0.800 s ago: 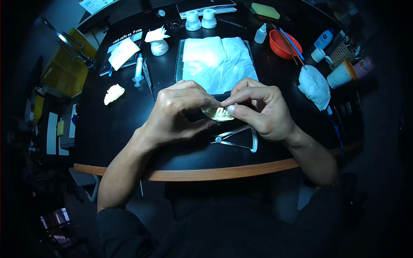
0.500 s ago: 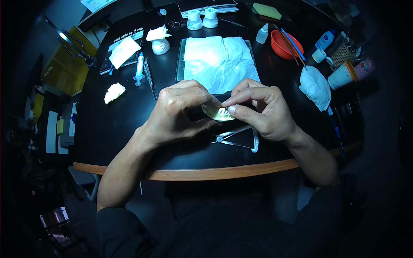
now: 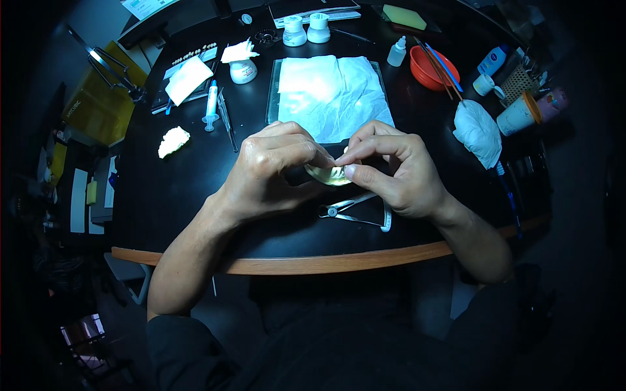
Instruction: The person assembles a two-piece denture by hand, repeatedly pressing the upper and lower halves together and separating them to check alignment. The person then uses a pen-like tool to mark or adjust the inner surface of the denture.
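Note:
Between my hands, above the black desk, is a pale yellow dental model (image 3: 334, 176) with tooth shapes along its rim. My left hand (image 3: 277, 163) is closed on its left side, the thumb under it and fingers over the top. With thumb and index finger pinched, my right hand (image 3: 394, 166) presses on its right part; whether a small piece sits in that pinch is hidden. Just below the model lies a metal caliper (image 3: 357, 212) with a curved scale. Behind my hands a white tissue (image 3: 332, 94) is spread over a glass slab (image 3: 274, 98).
At left lie tweezers (image 3: 227, 120), a syringe (image 3: 211, 104) and a crumbly white lump (image 3: 173, 141). Several white jars (image 3: 295, 31) stand behind. To the right are a dropper bottle (image 3: 396, 52), a red bowl (image 3: 427, 70) with brushes, and a crumpled cloth (image 3: 478, 130). The desk's wooden edge (image 3: 306, 264) runs in front.
My hands stay almost in place around the dental model. The model has tilted slightly, and my right thumb and fingers have shifted a little on it.

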Demonstrator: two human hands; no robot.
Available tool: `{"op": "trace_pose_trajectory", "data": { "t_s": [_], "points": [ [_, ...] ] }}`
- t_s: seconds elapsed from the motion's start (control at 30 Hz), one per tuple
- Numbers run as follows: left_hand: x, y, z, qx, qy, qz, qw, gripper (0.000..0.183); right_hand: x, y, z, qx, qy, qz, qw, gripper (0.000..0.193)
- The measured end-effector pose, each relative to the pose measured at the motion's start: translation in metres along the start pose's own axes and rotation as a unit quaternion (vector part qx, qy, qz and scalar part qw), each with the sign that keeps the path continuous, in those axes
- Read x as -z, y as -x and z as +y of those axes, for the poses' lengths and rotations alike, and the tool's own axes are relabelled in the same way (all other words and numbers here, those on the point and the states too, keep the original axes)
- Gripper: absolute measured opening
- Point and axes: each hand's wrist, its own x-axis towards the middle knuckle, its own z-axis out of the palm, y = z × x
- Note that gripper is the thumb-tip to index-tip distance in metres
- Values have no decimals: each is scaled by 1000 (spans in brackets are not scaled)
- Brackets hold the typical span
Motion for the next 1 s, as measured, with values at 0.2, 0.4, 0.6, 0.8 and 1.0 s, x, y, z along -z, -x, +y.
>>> {"op": "trace_pose_trajectory", "data": {
  "t_s": [0.2,0.4,0.6,0.8,1.0],
  "points": [
    [0,0,0,0,-6,4,1000,27,-1,0,1,8,1,5,1000,9],
    [0,1,0,-6,-19,5,1000,27,-3,0,7,20,-20,15,999,6],
    [1,0,0,-8,-20,-1,1000,27,1,-1,4,41,22,-17,999,7],
    [2,1,-1,9,29,12,999,29,4,-1,2,82,52,-3,995,16],
    [4,1,-2,12,20,18,1000,33,2,-1,4,105,26,21,994,21]
  ]
}}
